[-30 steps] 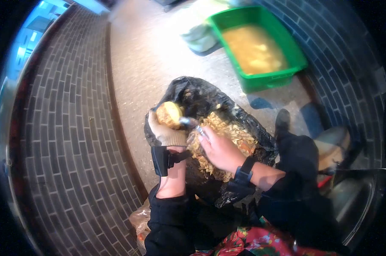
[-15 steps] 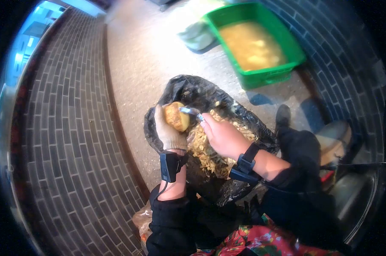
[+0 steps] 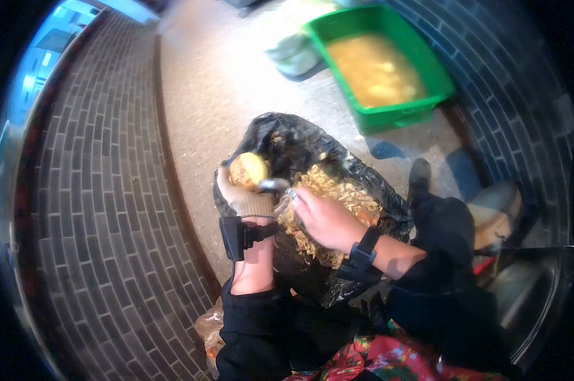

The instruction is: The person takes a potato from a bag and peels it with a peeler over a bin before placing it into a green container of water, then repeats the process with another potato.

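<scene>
My left hand (image 3: 244, 199), in a pale knitted glove, is wrapped round a partly peeled potato (image 3: 249, 169). Brown skin shows on its left side and bare yellow flesh on its right. My right hand (image 3: 328, 218), ungloved, grips a peeler (image 3: 275, 185) by its handle; the blurred metal head lies just below and right of the potato. Beneath both hands spreads a crumpled black plastic bag (image 3: 293, 134) heaped with peelings (image 3: 341, 190).
A green tub (image 3: 398, 115) with potatoes in cloudy brown water stands on the floor ahead to the right. Beside it is a pale bag (image 3: 293, 57). Brick walls (image 3: 115, 190) rise on both sides. A clear plastic bag (image 3: 211, 327) lies by my left knee.
My left hand has turned and shifted slightly left, so more peeled flesh faces right. The peeler has come down off the potato's upper side, and my right hand has dropped a little.
</scene>
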`<state>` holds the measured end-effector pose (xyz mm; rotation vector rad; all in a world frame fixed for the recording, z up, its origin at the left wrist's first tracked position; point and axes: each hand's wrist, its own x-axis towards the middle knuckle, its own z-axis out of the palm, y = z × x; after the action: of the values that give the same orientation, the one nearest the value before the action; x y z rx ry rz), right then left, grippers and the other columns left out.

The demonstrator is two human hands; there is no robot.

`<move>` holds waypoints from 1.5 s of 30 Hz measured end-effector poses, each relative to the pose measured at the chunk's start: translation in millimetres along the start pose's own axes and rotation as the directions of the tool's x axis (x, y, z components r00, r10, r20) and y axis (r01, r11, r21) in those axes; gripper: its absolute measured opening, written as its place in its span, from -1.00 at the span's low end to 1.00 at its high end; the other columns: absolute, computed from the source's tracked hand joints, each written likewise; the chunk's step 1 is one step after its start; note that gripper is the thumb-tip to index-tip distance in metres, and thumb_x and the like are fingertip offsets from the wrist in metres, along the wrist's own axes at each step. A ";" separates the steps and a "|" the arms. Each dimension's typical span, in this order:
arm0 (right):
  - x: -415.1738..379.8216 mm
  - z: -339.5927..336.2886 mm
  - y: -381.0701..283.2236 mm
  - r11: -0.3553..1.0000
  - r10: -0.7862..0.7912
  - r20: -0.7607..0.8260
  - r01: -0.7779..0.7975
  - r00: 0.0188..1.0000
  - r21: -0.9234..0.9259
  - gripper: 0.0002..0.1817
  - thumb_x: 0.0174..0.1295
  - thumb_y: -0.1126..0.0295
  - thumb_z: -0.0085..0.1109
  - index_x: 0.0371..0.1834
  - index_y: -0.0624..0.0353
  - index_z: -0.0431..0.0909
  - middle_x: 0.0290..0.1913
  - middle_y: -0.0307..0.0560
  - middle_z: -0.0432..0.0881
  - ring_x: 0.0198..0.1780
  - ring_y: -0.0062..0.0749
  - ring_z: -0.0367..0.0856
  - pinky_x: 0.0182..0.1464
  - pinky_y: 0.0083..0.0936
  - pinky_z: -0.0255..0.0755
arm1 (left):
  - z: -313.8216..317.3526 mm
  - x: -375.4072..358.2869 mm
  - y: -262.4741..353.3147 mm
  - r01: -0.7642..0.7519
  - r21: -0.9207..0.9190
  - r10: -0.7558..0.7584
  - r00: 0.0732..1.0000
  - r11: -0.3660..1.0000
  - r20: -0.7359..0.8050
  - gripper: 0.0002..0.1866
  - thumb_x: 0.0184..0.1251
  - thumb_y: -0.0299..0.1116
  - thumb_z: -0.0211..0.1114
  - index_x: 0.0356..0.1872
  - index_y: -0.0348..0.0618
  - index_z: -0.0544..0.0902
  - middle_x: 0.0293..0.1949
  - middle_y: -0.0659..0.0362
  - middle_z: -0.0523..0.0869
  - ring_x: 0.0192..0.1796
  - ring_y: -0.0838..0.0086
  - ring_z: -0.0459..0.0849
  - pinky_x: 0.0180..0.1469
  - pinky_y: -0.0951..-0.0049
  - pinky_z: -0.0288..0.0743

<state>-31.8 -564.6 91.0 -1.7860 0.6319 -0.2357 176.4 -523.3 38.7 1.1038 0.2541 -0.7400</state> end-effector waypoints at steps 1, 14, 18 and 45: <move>2.5 -14.7 -9.8 0.994 0.090 0.012 -0.091 0.996 0.063 -0.76 0.49 0.20 -0.19 -0.02 0.12 0.35 -0.57 0.14 0.55 -0.52 0.10 0.57 -0.44 -0.03 0.39 | 14.2 -14.9 3.5 0.012 -0.116 -0.013 1.000 0.993 -0.008 -0.30 0.33 0.35 -0.18 0.00 -0.09 0.55 -0.23 0.08 0.66 -0.26 0.21 0.64 -0.35 0.31 0.54; 16.6 -17.2 10.8 0.998 0.009 -0.135 0.000 0.991 0.070 -0.71 0.48 0.17 -0.16 0.00 0.14 0.37 -0.53 0.20 0.56 -0.46 0.17 0.56 -0.38 -0.02 0.37 | 33.6 -55.3 11.5 0.011 0.170 -0.038 0.987 0.985 0.156 -0.32 0.38 0.33 -0.18 0.03 -0.08 0.55 -0.18 0.09 0.69 -0.16 0.25 0.67 -0.26 0.24 0.61; 16.2 -24.8 1.0 0.997 0.066 -0.132 -0.059 0.989 0.055 -0.69 0.48 0.16 -0.15 0.03 0.16 0.37 -0.53 0.20 0.56 -0.46 0.18 0.56 -0.37 -0.02 0.37 | 31.2 -55.6 12.4 0.067 0.211 -0.111 0.973 0.975 0.204 -0.32 0.39 0.33 -0.18 0.06 -0.10 0.52 -0.15 0.07 0.69 -0.11 0.23 0.68 -0.22 0.24 0.62; -4.6 18.1 1.3 0.989 -0.008 0.008 0.009 1.000 -0.147 -0.63 0.42 0.27 -0.07 0.20 0.21 0.27 -0.46 0.26 0.60 -0.40 0.21 0.61 -0.37 0.01 0.42 | 14.2 -27.2 -3.4 -0.114 0.120 0.115 0.993 0.986 0.000 -0.40 0.27 0.36 0.05 -0.19 -0.01 0.59 -0.37 0.12 0.65 -0.42 0.20 0.65 -0.47 0.23 0.49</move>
<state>-27.6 -547.5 84.8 -1.9304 0.6502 -0.1923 151.8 -525.3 57.1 1.2249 0.1518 -0.6559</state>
